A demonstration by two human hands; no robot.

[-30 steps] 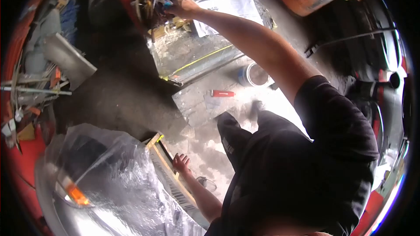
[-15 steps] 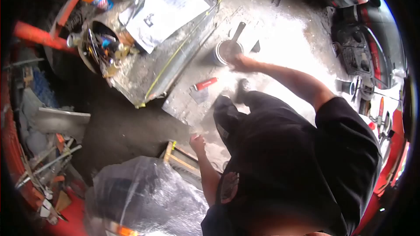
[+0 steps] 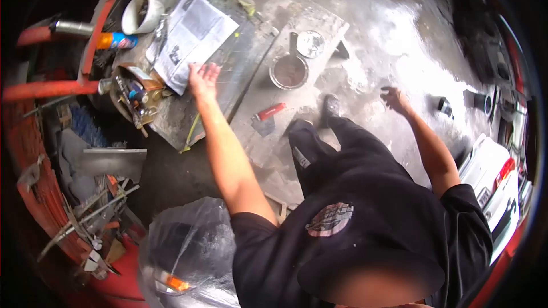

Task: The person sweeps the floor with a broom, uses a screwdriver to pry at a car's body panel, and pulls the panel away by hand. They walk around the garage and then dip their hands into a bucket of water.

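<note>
My left hand [image 3: 204, 80] is stretched out to the left, palm up with the fingers apart, at the lower edge of a printed paper sheet [image 3: 197, 34]. It holds nothing. On the right, my right hand [image 3: 395, 100] hangs over the floor, fingers loosely spread and nothing in them. Between the two hands an open round can [image 3: 289, 72] of brownish-grey paste stands on a dusty board [image 3: 328, 17]. A dark-handled spatula [image 3: 293, 43] lies at its far rim. Beside it is a round metal lid [image 3: 310, 44]. Nearer me lie a red tube [image 3: 270, 111] and a grey flat square [image 3: 264, 126].
Left of the sheet are a white bucket [image 3: 142, 14], an orange-and-blue spray can [image 3: 117, 41] and a bin of small tools and bottles [image 3: 134, 91]. Plastic sheeting [image 3: 188, 251] covers something at lower left. Car parts and a white panel [image 3: 485, 182] line the right side.
My right hand has left the can and swung right, away from it. My left hand has risen from beside my body and reached forward to the paper sheet. The view has shifted too.
</note>
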